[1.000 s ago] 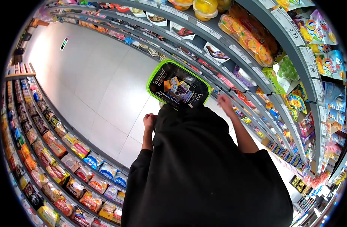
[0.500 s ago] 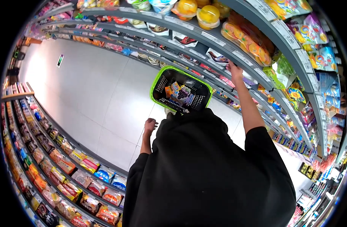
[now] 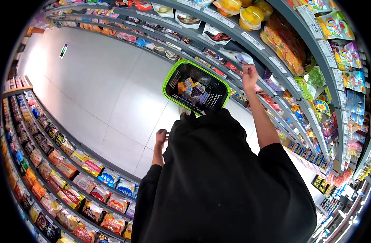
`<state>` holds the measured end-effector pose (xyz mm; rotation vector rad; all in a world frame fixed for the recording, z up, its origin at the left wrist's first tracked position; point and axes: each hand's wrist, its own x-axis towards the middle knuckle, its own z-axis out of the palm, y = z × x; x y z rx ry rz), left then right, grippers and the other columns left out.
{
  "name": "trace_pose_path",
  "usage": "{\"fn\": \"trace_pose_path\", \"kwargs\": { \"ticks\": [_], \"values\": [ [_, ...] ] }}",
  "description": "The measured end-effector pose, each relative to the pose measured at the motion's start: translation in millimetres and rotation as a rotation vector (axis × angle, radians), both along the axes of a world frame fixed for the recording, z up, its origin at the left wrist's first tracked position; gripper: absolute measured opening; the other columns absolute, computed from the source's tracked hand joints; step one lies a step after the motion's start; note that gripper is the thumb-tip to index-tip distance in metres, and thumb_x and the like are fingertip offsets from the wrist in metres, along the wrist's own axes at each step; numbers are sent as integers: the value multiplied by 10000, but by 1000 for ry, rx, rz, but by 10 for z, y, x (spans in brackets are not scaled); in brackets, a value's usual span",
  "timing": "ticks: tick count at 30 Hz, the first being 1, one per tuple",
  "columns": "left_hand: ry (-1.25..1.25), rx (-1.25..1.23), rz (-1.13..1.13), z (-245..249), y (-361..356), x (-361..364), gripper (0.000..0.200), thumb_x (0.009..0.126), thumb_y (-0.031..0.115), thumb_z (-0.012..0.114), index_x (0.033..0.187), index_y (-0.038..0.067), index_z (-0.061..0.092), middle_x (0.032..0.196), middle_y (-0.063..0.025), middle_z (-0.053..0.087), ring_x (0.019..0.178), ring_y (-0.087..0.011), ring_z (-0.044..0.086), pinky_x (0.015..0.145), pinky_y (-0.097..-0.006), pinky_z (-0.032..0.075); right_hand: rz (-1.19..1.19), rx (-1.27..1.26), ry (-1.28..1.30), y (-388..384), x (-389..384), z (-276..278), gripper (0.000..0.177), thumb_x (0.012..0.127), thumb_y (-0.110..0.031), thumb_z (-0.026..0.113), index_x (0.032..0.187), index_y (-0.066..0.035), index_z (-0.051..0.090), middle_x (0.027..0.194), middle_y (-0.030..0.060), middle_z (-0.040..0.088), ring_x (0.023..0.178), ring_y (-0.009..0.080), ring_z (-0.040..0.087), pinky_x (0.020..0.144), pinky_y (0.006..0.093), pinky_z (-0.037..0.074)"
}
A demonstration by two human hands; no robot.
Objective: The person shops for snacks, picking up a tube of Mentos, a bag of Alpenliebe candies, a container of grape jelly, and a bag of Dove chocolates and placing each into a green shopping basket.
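My right hand (image 3: 249, 75) is raised at the right-hand shelf and grips the corner of a white flat packet (image 3: 234, 56), which sits just off the shelf edge. My left hand (image 3: 161, 137) is curled into a fist close to my black top, with nothing visible in it. In front of me, low down, is a black basket with a green rim (image 3: 167, 80). It holds several snack packs, one with purple grapes printed on it (image 3: 195, 91).
Grey shelves (image 3: 274, 65) with jelly cups, sweets and price tags curve along the right. A lower shelf run (image 3: 72, 162) of bagged snacks lines the left. A pale tiled aisle floor (image 3: 104, 81) stretches ahead between them.
My right hand rose from beside the basket to the shelf, took hold of the white packet and has drawn it slightly off the shelf. The left hand stayed by my side.
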<state>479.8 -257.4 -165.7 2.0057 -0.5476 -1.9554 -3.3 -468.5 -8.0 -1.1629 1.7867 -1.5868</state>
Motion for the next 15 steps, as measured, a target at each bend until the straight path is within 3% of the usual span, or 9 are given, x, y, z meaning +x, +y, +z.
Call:
{"fn": "trace_pose_path", "kwargs": {
  "ticks": [3,4,6,8,9,11,12,13,15],
  "values": [
    [-67,60,-85,34,-276,65,269,861,194,520,1056,14,562,845,-103,675,667,-169,617,557,-295,480,-60,-46,99,75,232,268,93,893,-43,608,840,0,545,874,47,672,654,37,446,574,206,390],
    [-56,-12,-99,29,-393,55,268,863,204,526,1041,8,567,831,-105,675,658,-170,615,556,-294,481,-79,77,153,164,221,311,158,901,-58,608,788,-21,505,734,11,607,642,30,451,563,200,380],
    [-28,-154,-145,85,-683,-29,266,862,220,557,1013,2,577,830,-100,670,660,-165,608,562,-285,481,-56,41,86,312,351,510,208,905,-70,609,750,-34,475,682,-4,557,636,25,454,561,194,367],
    [31,-302,-194,453,-1023,-251,283,827,216,643,1005,7,578,871,-81,653,709,-149,601,587,-267,478,-54,14,-81,412,636,845,290,909,-79,609,691,-65,418,661,0,548,631,28,479,549,185,346],
    [74,-383,-210,708,-1195,-407,318,797,206,704,1012,12,574,902,-69,643,748,-138,598,607,-257,476,-86,67,-135,469,778,996,267,894,-109,638,697,-75,460,622,-29,508,605,38,479,566,199,367],
    [338,-501,-218,1166,-1460,-747,520,707,185,807,1117,13,537,1007,-58,604,894,-138,574,747,-260,472,-51,178,-286,581,932,1062,188,885,-115,641,740,-56,537,670,8,601,617,65,545,588,213,387],
    [402,-508,-224,1512,-1554,-919,578,710,159,802,1183,26,499,1076,-64,574,979,-162,548,833,-291,453,-7,233,-332,647,953,1019,123,876,-115,642,786,-46,593,742,34,658,620,84,575,598,217,391],
    [467,-519,-230,1786,-1643,-1097,640,713,134,798,1249,38,461,1145,-69,544,1064,-186,523,919,-322,433,-55,297,-393,679,1077,1043,94,862,-100,652,798,-42,614,707,41,650,627,76,565,577,207,366],
    [544,-669,-345,1957,-1755,-1415,761,701,111,802,1330,42,380,1242,-82,504,1122,-187,495,945,-321,415,1,399,-530,740,1167,918,82,847,-128,668,837,-49,645,752,19,659,635,81,576,584,212,377]
  ]
}}
